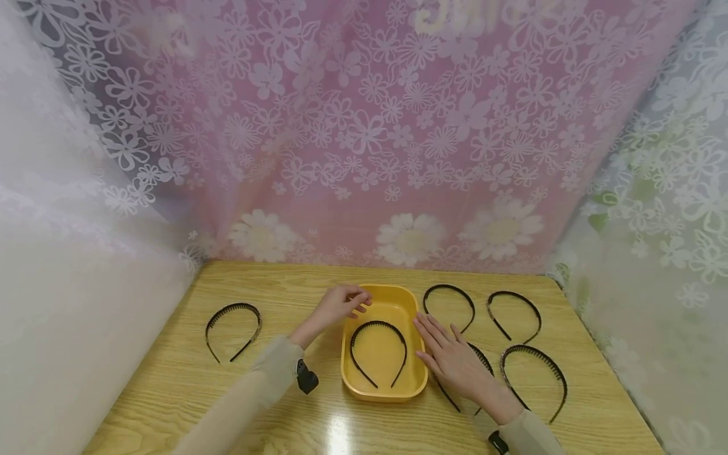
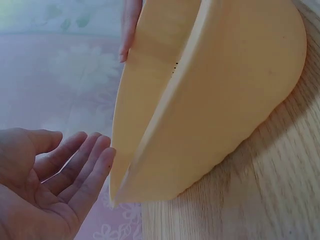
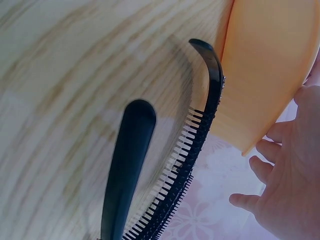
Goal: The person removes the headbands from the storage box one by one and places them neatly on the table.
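A yellow plastic tray (image 1: 384, 397) stands mid-table with one black toothed headband (image 1: 378, 323) lying inside. My left hand (image 1: 340, 304), its fingers loosely bent, is by the far left corner of the tray; in the left wrist view that hand (image 2: 60, 180) holds nothing, its fingertips close to the rim. My right hand (image 1: 455, 366) lies with straight fingers along the tray's right rim. It partly covers a headband (image 1: 482, 357) on the table beneath it. The right wrist view has a headband (image 3: 200, 127) with comb-like teeth beside the tray (image 3: 265, 65).
Another headband (image 1: 234, 306) lies on the wooden table (image 1: 165, 379) left of the tray. Several more are on the right, among them a far headband (image 1: 449, 287), one behind on the right (image 1: 514, 294) and a nearer one (image 1: 534, 349). A floral curtain (image 1: 364, 145) hangs behind.
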`<action>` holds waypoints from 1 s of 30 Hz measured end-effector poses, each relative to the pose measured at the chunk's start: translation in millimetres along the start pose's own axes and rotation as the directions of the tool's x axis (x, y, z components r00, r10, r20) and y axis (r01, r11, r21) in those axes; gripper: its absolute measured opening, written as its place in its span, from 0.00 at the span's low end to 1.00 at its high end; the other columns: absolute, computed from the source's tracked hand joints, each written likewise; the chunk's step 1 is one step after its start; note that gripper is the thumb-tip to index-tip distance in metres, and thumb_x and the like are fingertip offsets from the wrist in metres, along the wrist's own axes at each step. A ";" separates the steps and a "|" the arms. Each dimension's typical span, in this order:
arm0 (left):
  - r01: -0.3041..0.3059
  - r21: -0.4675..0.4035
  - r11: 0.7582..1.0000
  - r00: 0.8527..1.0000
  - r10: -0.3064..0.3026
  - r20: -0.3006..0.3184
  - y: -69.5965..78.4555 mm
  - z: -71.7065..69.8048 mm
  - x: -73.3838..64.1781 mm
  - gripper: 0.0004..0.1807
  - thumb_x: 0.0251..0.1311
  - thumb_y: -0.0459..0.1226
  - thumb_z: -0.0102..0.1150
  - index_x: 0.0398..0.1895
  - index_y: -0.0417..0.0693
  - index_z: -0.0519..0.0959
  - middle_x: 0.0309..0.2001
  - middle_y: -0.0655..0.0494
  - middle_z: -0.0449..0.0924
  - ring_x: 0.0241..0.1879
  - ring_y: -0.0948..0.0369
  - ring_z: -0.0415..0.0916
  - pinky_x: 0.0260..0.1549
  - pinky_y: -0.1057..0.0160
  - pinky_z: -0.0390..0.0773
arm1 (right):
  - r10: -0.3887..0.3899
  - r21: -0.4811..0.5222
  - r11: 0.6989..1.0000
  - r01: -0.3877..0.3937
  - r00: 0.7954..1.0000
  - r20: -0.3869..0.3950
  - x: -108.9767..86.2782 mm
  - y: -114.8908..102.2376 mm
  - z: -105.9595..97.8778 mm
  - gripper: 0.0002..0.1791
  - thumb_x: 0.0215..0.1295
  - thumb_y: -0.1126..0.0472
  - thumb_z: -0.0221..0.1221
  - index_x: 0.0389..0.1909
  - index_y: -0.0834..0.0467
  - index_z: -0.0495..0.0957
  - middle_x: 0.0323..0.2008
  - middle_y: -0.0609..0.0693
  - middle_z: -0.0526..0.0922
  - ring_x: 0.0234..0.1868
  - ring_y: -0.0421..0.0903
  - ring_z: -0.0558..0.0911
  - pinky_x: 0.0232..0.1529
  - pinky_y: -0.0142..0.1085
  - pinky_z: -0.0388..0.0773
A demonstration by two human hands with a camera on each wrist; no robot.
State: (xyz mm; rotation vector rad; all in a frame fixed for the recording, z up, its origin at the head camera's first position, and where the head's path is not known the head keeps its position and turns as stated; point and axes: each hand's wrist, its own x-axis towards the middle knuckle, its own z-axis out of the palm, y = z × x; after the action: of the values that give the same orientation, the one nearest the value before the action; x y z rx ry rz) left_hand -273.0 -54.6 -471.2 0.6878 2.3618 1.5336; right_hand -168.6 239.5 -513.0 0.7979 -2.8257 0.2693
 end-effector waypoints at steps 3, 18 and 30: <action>0.002 0.032 0.999 0.999 -0.003 0.032 0.6 6.0 3.8 0.20 0.78 0.40 0.49 0.58 0.32 0.80 0.50 0.38 0.85 0.49 0.41 0.84 0.41 0.52 0.87 | -0.002 0.000 1.000 0.002 1.000 -0.002 0.1 -0.5 -0.2 0.38 0.76 0.49 0.56 0.79 0.61 0.57 0.79 0.55 0.58 0.78 0.55 0.58 0.71 0.65 0.58; -0.015 0.311 0.950 0.992 -0.024 0.120 -4.5 31.7 16.8 0.18 0.77 0.43 0.51 0.59 0.44 0.82 0.55 0.49 0.84 0.53 0.52 0.83 0.48 0.56 0.83 | 0.009 -0.003 1.000 -0.009 1.000 0.009 0.0 0.5 1.4 0.38 0.76 0.48 0.56 0.79 0.59 0.56 0.79 0.53 0.56 0.79 0.54 0.57 0.70 0.65 0.59; 0.001 0.448 0.894 0.972 -0.107 0.211 -6.8 37.3 24.4 0.20 0.77 0.43 0.51 0.62 0.39 0.79 0.56 0.45 0.83 0.54 0.51 0.81 0.50 0.53 0.81 | -0.005 -0.008 1.000 0.005 1.000 -0.022 -0.3 2.4 4.1 0.38 0.75 0.49 0.57 0.79 0.59 0.57 0.79 0.54 0.58 0.78 0.55 0.59 0.69 0.66 0.60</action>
State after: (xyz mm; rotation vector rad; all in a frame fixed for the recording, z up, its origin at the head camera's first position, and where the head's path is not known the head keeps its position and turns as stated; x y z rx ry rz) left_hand -279.2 -14.9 -491.7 0.8334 2.5377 0.8295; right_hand -170.2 240.7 -517.3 0.7946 -2.8019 0.2638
